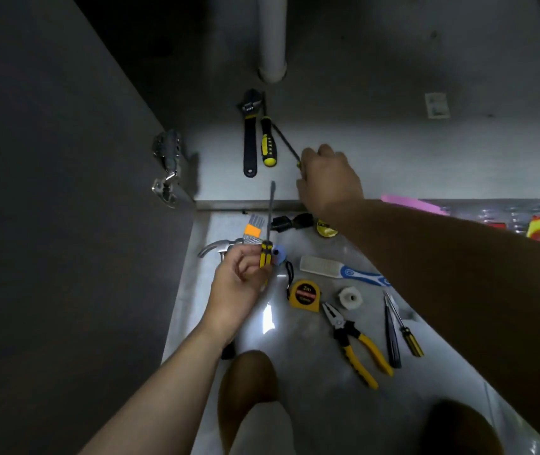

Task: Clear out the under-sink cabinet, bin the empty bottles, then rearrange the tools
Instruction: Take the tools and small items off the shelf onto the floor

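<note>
Two screwdrivers are held: fingers (pixel 306 157) of the right hand (pixel 329 178) clench a thin black-shafted screwdriver (pixel 284 140), tip slanting toward the chunky yellow-and-black screwdriver (pixel 268 142) lying beside the black adjustable wrench (pixel 249 139) in the cabinet (pixel 393 152); the left hand (pixel 237 287) pinches a yellow-striped screwdriver (pixel 266 254), shaft pointing cabinetward.

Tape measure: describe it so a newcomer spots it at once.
Start at the cabinet's front edge, then come down onto the pale floor. The tape measure lies between the left hand and the pliers. It alone is a squat yellow case marked 2m.
</note>
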A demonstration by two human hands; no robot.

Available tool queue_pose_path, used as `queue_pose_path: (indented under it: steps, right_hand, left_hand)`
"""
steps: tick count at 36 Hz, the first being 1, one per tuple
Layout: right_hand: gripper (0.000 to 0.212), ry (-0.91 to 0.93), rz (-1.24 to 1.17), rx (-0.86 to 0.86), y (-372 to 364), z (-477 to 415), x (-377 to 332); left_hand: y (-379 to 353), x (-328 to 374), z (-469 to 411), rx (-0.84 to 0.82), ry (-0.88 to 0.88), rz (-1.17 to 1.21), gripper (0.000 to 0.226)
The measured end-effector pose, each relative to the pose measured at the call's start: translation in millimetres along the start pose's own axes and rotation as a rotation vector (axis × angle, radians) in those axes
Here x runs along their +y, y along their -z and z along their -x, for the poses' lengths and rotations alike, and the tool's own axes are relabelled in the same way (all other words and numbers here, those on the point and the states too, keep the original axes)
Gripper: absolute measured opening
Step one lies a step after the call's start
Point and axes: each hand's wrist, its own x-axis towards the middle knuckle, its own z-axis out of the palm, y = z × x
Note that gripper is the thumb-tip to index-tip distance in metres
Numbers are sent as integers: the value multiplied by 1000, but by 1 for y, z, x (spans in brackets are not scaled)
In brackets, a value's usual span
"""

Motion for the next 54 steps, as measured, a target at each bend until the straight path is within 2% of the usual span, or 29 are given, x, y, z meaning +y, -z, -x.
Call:
queue_pose_path:
  steps: [4, 10, 15, 19, 25, 28, 30, 34, 41, 43, 46, 50, 52, 54]
  right_hand:
    - [44, -144, -87, -42, 3, 32, 11]
    - [33, -166, -329, -61, 11, 123, 30]
    - [21, -131, -277, -194, -1, 212, 68]
    - [15, -248, -207, -346, -14, 269, 107]
    - [21, -493, -65, -442, -18, 314, 147]
    - [26, -580, -51, -474, -17, 318, 156]
    - [32, -610, -40, -490, -16, 317, 160]
    - [26, -656, 33, -470, -18, 311, 166]
    - [33, -786, -12, -357, -17, 301, 169]
    - [28, -770, -26, -323, -16, 297, 166]
    - [18, -642, -117, -289, -15, 286, 155]
    - [31, -417, -390, -283, -6, 254, 121]
    - [33, -321, -459, -261, 0, 237, 101]
    - [33, -247, -487, -205, 6, 220, 83]
  left_hand:
    - [7, -37, 15, 3, 28, -176, 20]
    - [17, -63, 30, -45, 113, -519, 19]
    - [4, -54, 37, -33, 79, -855, 19]
    - [-11, -48, 37, -37, 108, -1010, 27]
    - [-20, -45, 33, -66, 86, -1040, 25]
    - [-18, -36, 27, -102, -9, -1129, 14]
    - [-17, -26, 19, -124, -108, -1210, 17]
    - [-23, 5, 1, -151, -212, -1251, 25]
    - [-35, 49, -23, -160, -342, -1191, 10]
    - [-39, 55, -28, -128, -347, -1132, 10]
    - [-41, 65, -34, -60, -340, -1020, 12]
    - [-39, 81, -48, 67, -332, -881, 11]
    - [-36, 89, -60, 139, -363, -934, 10]
    - [-33, 97, -74, 203, -332, -964, 20]
